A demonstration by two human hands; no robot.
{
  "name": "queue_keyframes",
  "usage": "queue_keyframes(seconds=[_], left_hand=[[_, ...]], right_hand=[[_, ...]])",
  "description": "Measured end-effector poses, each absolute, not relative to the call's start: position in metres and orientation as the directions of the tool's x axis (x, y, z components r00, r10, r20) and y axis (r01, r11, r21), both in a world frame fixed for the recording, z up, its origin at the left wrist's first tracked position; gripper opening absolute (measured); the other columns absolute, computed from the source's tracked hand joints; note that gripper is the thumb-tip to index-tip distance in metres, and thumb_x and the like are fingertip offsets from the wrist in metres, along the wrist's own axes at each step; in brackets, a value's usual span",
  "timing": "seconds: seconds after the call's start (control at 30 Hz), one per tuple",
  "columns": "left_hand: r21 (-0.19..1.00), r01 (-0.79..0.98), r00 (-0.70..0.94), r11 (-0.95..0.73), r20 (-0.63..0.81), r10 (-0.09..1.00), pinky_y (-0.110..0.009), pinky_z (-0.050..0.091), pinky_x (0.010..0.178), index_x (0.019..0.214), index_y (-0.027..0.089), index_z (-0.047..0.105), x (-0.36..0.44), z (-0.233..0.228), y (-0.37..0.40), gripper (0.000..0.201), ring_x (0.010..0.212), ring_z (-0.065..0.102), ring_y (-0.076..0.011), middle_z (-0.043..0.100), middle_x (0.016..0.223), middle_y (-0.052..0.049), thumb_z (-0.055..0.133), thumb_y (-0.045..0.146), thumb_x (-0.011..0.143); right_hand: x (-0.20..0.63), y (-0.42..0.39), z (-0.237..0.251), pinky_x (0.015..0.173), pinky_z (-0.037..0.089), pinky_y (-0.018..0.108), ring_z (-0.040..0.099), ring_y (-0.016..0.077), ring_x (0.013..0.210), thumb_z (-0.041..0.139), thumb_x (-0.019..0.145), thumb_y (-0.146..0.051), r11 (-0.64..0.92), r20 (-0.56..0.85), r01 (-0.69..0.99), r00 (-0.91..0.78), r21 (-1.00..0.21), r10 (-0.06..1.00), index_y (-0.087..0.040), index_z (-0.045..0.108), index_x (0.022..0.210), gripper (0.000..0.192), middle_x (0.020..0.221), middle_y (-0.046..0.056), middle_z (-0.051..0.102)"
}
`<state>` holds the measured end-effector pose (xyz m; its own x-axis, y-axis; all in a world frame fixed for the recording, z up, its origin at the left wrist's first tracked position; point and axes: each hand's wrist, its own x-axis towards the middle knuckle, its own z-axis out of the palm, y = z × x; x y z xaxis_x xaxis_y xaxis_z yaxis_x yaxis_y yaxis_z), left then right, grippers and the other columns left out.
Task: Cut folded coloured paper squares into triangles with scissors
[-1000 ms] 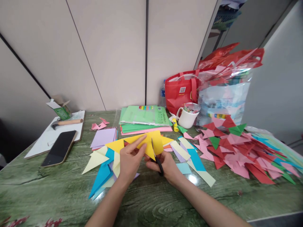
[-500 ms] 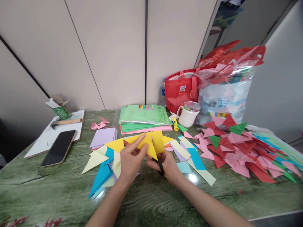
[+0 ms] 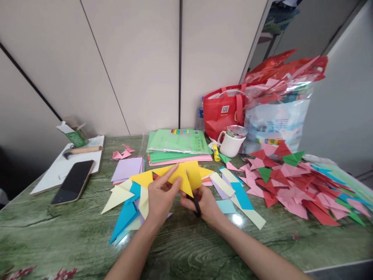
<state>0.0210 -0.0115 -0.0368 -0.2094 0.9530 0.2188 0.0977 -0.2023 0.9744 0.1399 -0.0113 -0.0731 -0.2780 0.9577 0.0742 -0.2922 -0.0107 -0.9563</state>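
Yellow sheet [image 3: 186,175]: I see it lifted off the green table [image 3: 58,233], pinched between both hands, tilted, upper edge away from me.
Left hand [image 3: 159,198]: closed on the sheet's left part, forefinger stretched along its front face, thumb behind.
Right hand [image 3: 204,202]: wrapped round the black handles of the scissors [image 3: 194,196]; the blade runs up into the sheet, just right of the left fingertips. I cannot tell how far the blades are parted.
Under the hands: loose blue, cream and lilac offcuts [image 3: 128,206].
Beyond the hands: green and pink paper stack [image 3: 177,147]; white mug [image 3: 230,144] to its right.
Right of right hand: heap of red and pink triangles [image 3: 294,182].
Far left of left hand: phone [image 3: 73,182], lying flat.
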Motion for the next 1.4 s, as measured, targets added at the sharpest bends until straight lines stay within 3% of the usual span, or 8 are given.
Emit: queue_keyframes(seconds=[0.3, 0.5, 0.73, 0.97, 1.1, 1.4], left_hand=[[0.976, 0.132, -0.230, -0.172, 0.199, 0.953, -0.016, 0.027, 0.038, 0.103, 0.015, 0.069, 0.0213, -0.0325, -0.0129, 0.039, 0.042, 0.025, -0.0048, 0.039, 0.044, 0.008, 0.066, 0.021, 0.064], [0.978, 0.129, -0.207, -0.163, 0.187, 0.960, -0.017, 0.025, 0.039, 0.105, 0.016, 0.068, 0.0200, -0.0359, -0.0129, 0.040, 0.045, 0.023, -0.0060, 0.038, 0.048, 0.007, 0.065, 0.024, 0.065], [0.977, 0.132, -0.220, -0.165, 0.191, 0.957, -0.018, 0.024, 0.038, 0.103, 0.016, 0.069, 0.0214, -0.0341, -0.0138, 0.040, 0.042, 0.024, -0.0058, 0.035, 0.044, 0.008, 0.066, 0.025, 0.064], [0.987, 0.081, -0.147, -0.140, 0.151, 0.978, -0.017, 0.033, 0.040, 0.109, 0.015, 0.066, 0.0229, -0.0373, -0.0143, 0.043, 0.039, 0.037, -0.0054, 0.050, 0.043, 0.006, 0.065, 0.023, 0.066], [0.988, 0.068, -0.137, -0.138, 0.147, 0.980, -0.016, 0.038, 0.039, 0.110, 0.014, 0.064, 0.0242, -0.0351, -0.0152, 0.043, 0.035, 0.044, -0.0063, 0.054, 0.038, 0.006, 0.064, 0.019, 0.067], [0.992, 0.012, -0.097, -0.124, 0.124, 0.987, -0.017, 0.045, 0.038, 0.114, 0.013, 0.061, 0.0250, -0.0362, -0.0157, 0.046, 0.035, 0.054, -0.0091, 0.061, 0.041, 0.006, 0.064, 0.018, 0.069]], right_hand=[[0.1393, -0.0092, -0.0821, 0.063, 0.048, 0.028, 0.063, 0.0209, 0.069, 0.080, 0.052, -0.029, -0.020, 0.035, -0.268, -0.197, -0.963, 0.980, -0.018, 0.057, 0.083, 0.041, 0.074, 0.002, 0.068], [0.1380, -0.0097, -0.0806, 0.046, 0.041, 0.022, 0.055, 0.0135, 0.051, 0.080, 0.053, -0.027, -0.033, 0.016, -0.265, -0.180, -0.964, 0.984, -0.016, 0.057, 0.084, 0.040, 0.064, -0.001, 0.064], [0.1383, -0.0105, -0.0798, 0.039, 0.037, 0.020, 0.043, 0.0081, 0.039, 0.080, 0.053, -0.029, -0.038, 0.001, -0.224, -0.175, -0.974, 0.985, -0.016, 0.056, 0.072, 0.034, 0.049, -0.007, 0.054], [0.1382, -0.0096, -0.0779, 0.052, 0.047, 0.025, 0.060, 0.0164, 0.056, 0.080, 0.050, -0.031, 0.004, 0.035, -0.229, -0.132, -0.973, 0.991, -0.018, 0.053, 0.083, 0.044, 0.068, 0.000, 0.067], [0.1383, -0.0092, -0.0763, 0.055, 0.049, 0.028, 0.062, 0.0187, 0.059, 0.078, 0.052, -0.036, 0.012, 0.040, -0.210, -0.131, -0.978, 0.991, -0.020, 0.051, 0.083, 0.044, 0.070, 0.001, 0.068], [0.1389, -0.0095, -0.0785, 0.040, 0.035, 0.022, 0.045, 0.0102, 0.041, 0.078, 0.052, -0.034, 0.008, 0.027, -0.157, -0.119, -0.987, 0.993, -0.019, 0.047, 0.073, 0.040, 0.054, -0.004, 0.061]])
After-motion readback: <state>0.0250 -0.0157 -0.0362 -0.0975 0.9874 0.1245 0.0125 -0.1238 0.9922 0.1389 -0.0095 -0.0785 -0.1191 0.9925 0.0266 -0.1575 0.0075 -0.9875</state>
